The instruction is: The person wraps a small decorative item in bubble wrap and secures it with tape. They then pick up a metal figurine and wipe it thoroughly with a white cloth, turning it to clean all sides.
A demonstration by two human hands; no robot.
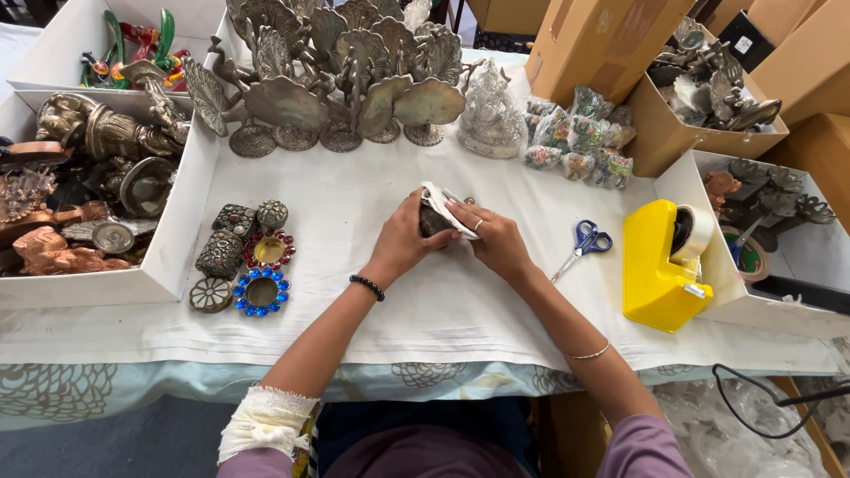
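Both your grips are closed on one small dark piece (433,221), half wrapped in white paper (445,202), held just above the middle of the surface (354,310).

Your left hand (403,239) cups the piece from 9 o'clock, and your right hand (496,237) pinches the paper over it from 3 o'clock. The paper covers only the top, so a loose fold could slip off and leave metal bare. If your left fingers ease, the piece could drop onto the cloth. The scissors (582,243) lie near at 3 o'clock, with the yellow tape dispenser (660,270) beyond them; a blind reach that way could catch the blades. The jewelled holders (257,265) sit at 9 o'clock, where your elbow could knock them.
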